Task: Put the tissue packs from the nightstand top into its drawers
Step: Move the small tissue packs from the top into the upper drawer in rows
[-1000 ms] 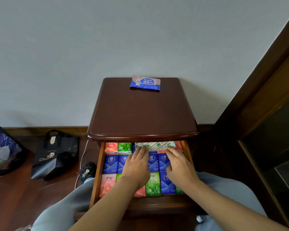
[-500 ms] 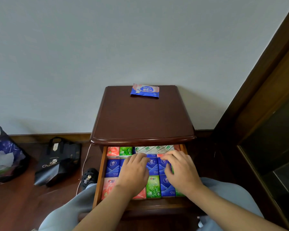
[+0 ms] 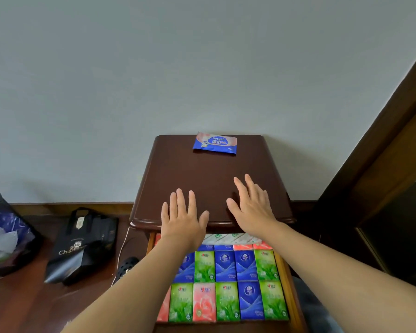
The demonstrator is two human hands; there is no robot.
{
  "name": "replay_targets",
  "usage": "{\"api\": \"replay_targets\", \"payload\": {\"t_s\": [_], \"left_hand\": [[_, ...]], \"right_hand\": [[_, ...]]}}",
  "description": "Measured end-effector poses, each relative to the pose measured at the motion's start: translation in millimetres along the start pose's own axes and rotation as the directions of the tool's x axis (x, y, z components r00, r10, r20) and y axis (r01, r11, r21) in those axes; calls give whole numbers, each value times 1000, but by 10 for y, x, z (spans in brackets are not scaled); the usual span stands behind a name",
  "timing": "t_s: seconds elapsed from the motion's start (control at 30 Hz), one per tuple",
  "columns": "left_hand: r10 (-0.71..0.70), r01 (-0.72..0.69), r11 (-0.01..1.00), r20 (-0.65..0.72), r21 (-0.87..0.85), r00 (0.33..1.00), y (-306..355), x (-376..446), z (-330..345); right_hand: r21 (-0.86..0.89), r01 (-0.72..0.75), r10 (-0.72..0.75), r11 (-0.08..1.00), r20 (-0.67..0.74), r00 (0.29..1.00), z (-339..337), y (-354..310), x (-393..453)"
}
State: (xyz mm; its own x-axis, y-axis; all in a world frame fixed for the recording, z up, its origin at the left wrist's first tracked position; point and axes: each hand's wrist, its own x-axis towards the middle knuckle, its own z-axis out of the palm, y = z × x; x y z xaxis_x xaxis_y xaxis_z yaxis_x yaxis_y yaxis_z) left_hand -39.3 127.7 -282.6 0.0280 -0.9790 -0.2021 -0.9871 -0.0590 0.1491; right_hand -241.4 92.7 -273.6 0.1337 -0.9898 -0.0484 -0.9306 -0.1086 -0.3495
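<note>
Two flat hands, left hand [image 3: 181,218], right hand [image 3: 252,209], seemingly above nightstand [image 3: 202,179]

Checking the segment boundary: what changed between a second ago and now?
Both hands came up out of the open drawer and forward over the nightstand top: left hand and right hand now spread flat, holding nothing. The blue wipes pack stayed at the back edge; the tissue packs stayed in their rows.
</note>
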Motion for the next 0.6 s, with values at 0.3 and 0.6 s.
{"api": "replay_targets", "payload": {"t_s": [0.3, 0.6], "left_hand": [[47, -40, 998, -175, 44, 983, 13, 676, -16], [88, -91, 996, -265, 1, 960, 18, 855, 26]], "right_hand": [[-55, 3, -16, 998, -239, 971, 130, -85, 1276], [-225, 34, -101, 974, -295, 950, 147, -253, 2251]]}}
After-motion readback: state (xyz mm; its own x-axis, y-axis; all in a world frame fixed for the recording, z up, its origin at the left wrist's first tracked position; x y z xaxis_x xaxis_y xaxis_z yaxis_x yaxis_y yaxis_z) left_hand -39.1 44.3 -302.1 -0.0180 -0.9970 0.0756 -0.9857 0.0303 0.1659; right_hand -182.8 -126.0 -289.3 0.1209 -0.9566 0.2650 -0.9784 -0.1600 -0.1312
